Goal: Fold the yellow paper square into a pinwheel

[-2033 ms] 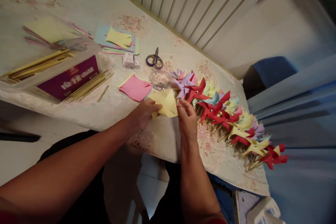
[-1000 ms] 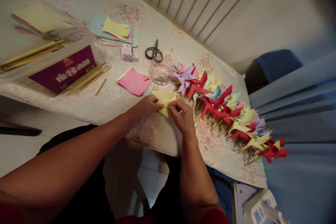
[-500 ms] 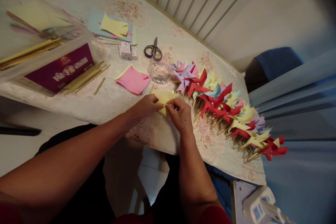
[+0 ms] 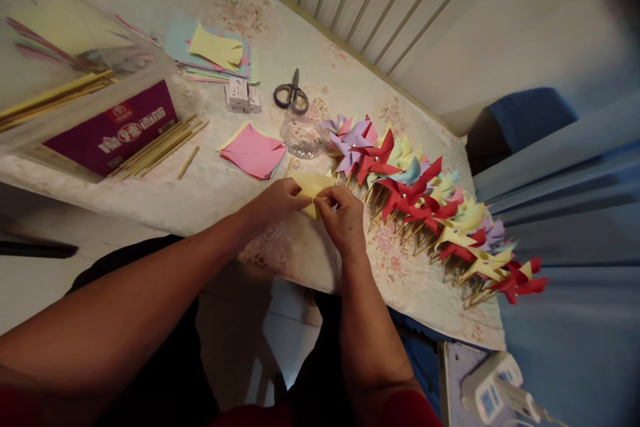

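Both my hands meet at the table's near edge over a yellow paper square [image 4: 311, 185]. My left hand [image 4: 274, 203] pinches its left side with closed fingers. My right hand [image 4: 343, 219] is closed on its right side, thumb and forefinger pressed against the fold. Most of the paper is hidden under my fingers. Just behind it lie a pink paper stack [image 4: 253, 151] and a clear dish of pins [image 4: 302, 140]. A row of finished pinwheels [image 4: 425, 203] in red, yellow, purple and blue runs off to the right.
Scissors [image 4: 291, 95] and small white boxes [image 4: 241, 95] lie further back, next to a pile of coloured paper [image 4: 213, 52]. Wooden sticks [image 4: 160, 149] rest by a purple box [image 4: 115, 128] at the left. A slatted panel [image 4: 380, 0] borders the table's far side.
The yellow paper was held up and open two seconds ago; my hands have since folded it down and closed in on it. The view has drifted slightly.
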`<state>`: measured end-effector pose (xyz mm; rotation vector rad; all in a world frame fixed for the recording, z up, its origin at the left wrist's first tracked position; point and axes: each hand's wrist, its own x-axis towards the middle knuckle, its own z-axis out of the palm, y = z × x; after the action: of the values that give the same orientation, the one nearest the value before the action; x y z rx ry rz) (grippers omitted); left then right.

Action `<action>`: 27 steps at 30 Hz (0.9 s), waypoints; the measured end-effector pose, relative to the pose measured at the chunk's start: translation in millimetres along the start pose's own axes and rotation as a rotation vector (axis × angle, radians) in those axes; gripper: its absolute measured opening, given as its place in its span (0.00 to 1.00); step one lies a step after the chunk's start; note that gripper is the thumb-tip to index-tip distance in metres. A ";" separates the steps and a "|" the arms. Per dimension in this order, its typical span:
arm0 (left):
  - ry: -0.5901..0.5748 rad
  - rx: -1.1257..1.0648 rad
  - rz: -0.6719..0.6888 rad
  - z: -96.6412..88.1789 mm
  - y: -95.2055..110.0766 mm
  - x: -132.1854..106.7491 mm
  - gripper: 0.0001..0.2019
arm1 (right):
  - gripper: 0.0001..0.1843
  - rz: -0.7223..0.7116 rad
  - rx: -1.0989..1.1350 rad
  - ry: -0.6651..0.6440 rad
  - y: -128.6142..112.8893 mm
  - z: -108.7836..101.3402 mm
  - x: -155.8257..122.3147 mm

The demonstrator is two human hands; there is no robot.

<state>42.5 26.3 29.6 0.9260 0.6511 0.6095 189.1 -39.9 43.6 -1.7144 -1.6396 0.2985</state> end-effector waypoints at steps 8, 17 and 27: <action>0.006 0.021 -0.013 2.4 7.3 -2.7 0.04 | 0.05 0.018 -0.049 0.020 -2.5 1.4 -0.6; 0.057 0.055 -0.042 8.9 14.4 -6.2 0.05 | 0.06 0.026 -0.059 0.041 -4.2 2.9 -1.4; 0.071 0.100 -0.006 3.5 7.3 -4.2 0.04 | 0.02 0.079 0.064 0.044 -1.7 3.9 -1.6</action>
<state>40.8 24.8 38.5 0.9984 0.7533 0.6116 185.1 -40.2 41.4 -1.7275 -1.5177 0.3453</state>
